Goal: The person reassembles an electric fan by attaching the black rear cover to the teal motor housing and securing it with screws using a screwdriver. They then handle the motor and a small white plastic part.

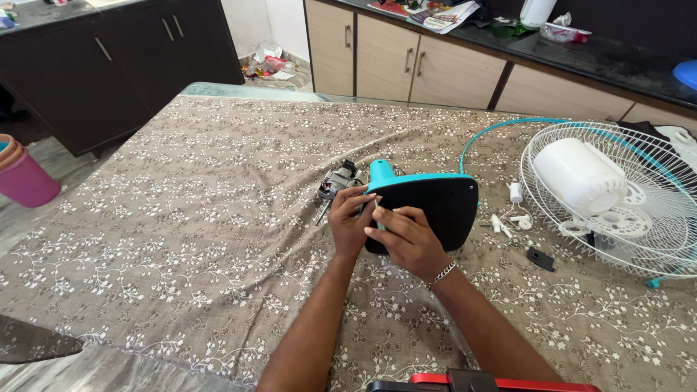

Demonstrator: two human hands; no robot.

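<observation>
A fan base (443,207), teal with a black underside, lies on its side on the cloth-covered table (181,218). The fan's small motor (335,181) lies just left of it. My left hand (350,221) grips the base's left edge. My right hand (406,239) rests against the black underside, its fingers pinching a small thin pale thing (376,205) that I cannot make out, held at the base's edge. A chain bracelet is on my right wrist.
A white wire fan guard (653,203) with a white motor cover (577,174) in it lies at the right. Small white parts (514,192) and a black piece (540,258) lie between guard and base. A pink bucket (25,178) stands on the floor left. Cabinets line the back.
</observation>
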